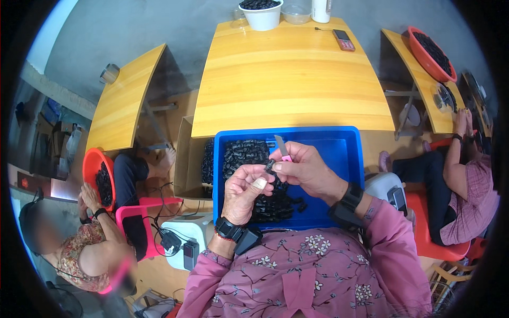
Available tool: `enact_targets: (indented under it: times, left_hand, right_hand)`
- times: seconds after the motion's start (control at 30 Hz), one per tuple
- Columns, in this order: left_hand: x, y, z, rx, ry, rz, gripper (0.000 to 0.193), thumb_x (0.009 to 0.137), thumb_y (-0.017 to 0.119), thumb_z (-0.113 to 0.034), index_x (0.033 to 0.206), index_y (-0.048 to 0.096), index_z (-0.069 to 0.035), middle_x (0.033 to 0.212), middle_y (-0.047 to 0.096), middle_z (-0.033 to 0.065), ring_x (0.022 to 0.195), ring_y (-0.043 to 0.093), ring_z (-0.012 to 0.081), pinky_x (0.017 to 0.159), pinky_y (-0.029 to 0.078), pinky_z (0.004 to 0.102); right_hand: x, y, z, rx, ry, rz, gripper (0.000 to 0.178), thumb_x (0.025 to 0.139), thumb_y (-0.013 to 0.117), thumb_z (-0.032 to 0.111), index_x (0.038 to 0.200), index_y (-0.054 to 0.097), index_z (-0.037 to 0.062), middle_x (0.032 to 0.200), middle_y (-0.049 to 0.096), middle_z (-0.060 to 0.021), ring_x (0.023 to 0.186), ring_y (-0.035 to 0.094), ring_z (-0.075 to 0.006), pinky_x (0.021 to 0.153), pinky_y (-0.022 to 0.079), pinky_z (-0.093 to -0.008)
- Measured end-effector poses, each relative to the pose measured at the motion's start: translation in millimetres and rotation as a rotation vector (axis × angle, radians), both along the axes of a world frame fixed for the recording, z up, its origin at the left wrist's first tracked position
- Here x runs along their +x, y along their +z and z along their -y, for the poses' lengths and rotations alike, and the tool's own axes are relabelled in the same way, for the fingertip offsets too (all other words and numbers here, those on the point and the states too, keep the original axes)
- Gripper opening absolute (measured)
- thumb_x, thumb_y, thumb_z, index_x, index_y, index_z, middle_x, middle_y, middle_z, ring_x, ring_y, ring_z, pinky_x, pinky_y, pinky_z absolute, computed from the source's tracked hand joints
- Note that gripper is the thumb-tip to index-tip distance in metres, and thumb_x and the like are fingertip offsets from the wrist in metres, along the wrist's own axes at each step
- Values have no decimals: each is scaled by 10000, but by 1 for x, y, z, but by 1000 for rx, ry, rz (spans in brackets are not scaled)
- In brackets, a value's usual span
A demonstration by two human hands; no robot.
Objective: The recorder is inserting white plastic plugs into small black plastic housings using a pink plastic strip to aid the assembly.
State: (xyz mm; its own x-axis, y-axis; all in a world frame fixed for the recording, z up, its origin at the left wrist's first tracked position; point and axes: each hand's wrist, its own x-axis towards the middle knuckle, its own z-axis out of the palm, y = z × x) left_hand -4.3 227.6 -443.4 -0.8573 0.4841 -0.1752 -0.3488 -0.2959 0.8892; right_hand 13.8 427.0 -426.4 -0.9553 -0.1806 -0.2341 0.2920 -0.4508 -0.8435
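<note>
Over a blue tray (pixel 352 159) on my lap, both hands meet near its middle. My left hand (pixel 241 193) pinches a small black part (pixel 269 166) between thumb and fingers; something pale shows at the thumb tip. In my right hand (pixel 305 168) is a craft knife (pixel 281 147) with a pink handle, its blade pointing up and away from me. The right thumb also presses against the black part. Many more small black parts (pixel 245 155) lie heaped in the tray's left half, with a few loose ones near its middle.
Ahead stands a yellow wooden table (pixel 291 79) with a mobile phone (pixel 344 40), a white bucket (pixel 263 19) of black pieces and a white bottle (pixel 321 10). A cardboard box (pixel 185 159) is left of the tray. Co-workers sit both sides, near red basins (pixel 91 164).
</note>
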Motion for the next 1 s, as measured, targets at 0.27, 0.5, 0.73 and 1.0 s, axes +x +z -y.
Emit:
enact_targets:
  times: [0.27, 0.5, 0.73, 1.0]
  left_hand:
    - [-2, -11, 1, 57, 80, -13, 161, 923, 679, -100, 1048, 607, -29, 927, 683, 79, 745, 651, 131, 677, 553, 268]
    - [-3, -12, 1, 43, 124, -59, 176, 919, 680, -80, 1072, 618, -19, 921, 682, 68, 734, 647, 131, 677, 548, 262]
    - [-3, -14, 3, 23, 103, -100, 183, 907, 685, -56, 1080, 646, -11, 932, 689, 79, 747, 659, 153, 694, 562, 287]
    - [-3, -17, 4, 53, 46, -102, 159, 912, 670, -38, 1069, 651, -15, 970, 700, 111, 765, 674, 170, 694, 570, 299]
  right_hand:
    - [3, -3, 14, 204, -10, -137, 173, 883, 686, 72, 1017, 620, -14, 834, 654, -30, 712, 597, -62, 613, 493, -221]
    - [5, -9, 12, 247, -10, -195, 128, 885, 684, 65, 966, 649, -27, 825, 670, -36, 725, 597, -58, 632, 503, -215]
    - [3, -1, 14, 218, 48, -104, 130, 903, 666, 114, 915, 663, -15, 812, 696, -57, 662, 590, -59, 582, 481, -207]
    - [6, -10, 16, 148, 56, -7, 183, 920, 653, 192, 911, 642, 9, 766, 676, -43, 593, 559, -46, 482, 401, -194]
